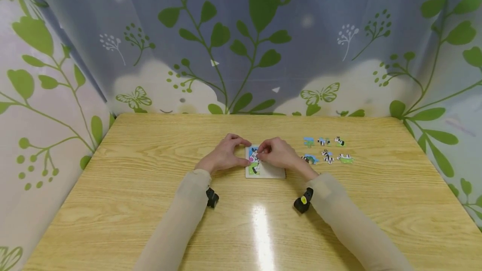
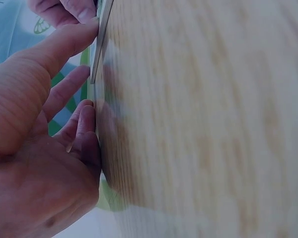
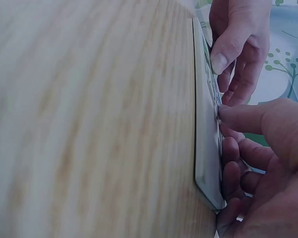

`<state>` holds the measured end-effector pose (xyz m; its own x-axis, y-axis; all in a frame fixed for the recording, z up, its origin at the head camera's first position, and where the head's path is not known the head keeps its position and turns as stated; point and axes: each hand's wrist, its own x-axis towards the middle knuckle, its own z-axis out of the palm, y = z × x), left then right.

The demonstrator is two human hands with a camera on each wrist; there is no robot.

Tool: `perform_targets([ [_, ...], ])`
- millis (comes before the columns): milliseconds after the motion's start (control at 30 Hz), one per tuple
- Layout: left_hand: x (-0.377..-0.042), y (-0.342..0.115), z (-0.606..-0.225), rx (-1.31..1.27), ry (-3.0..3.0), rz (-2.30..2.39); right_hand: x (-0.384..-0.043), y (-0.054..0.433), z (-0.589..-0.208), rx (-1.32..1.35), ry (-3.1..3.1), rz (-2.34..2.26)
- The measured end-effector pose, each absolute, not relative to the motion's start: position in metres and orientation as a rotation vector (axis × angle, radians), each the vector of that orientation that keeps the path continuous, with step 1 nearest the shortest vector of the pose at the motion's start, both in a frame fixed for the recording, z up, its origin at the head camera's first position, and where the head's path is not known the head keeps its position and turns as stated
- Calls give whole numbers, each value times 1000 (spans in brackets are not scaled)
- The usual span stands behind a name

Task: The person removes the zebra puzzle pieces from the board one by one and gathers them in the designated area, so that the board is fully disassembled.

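A small pale jigsaw board (image 1: 273, 172) lies on the table, with an assembled picture (image 1: 254, 168) of a black-and-white animal along its left side. My left hand (image 1: 224, 154) rests at the board's left edge, thumb and index finger spread apart and touching it. In the left wrist view, the thumb (image 2: 72, 42) lies straight against the board's edge. My right hand (image 1: 279, 153) reaches over the board, thumb and index finger pinching a jigsaw piece at the picture's right side. Its fingers mostly cover that piece. In the right wrist view, the right thumb (image 3: 243, 118) is down at the board's surface.
Several loose jigsaw pieces lie right of the board in two rows, among them a green-and-blue piece (image 1: 308, 141) and a black-and-white piece (image 1: 327, 157). The wooden table (image 1: 150, 158) ends at a leaf-patterned curtain (image 1: 241, 53). Both wrists carry black cameras (image 1: 303, 200).
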<state>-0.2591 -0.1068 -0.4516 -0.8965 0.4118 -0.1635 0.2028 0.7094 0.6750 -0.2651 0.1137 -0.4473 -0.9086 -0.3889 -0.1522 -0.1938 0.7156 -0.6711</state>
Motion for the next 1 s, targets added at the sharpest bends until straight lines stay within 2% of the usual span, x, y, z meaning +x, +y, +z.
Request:
perform_targets([
  [1000, -257, -106, -449, 442, 2601, 1003, -263, 109, -451, -430, 2717, -915],
])
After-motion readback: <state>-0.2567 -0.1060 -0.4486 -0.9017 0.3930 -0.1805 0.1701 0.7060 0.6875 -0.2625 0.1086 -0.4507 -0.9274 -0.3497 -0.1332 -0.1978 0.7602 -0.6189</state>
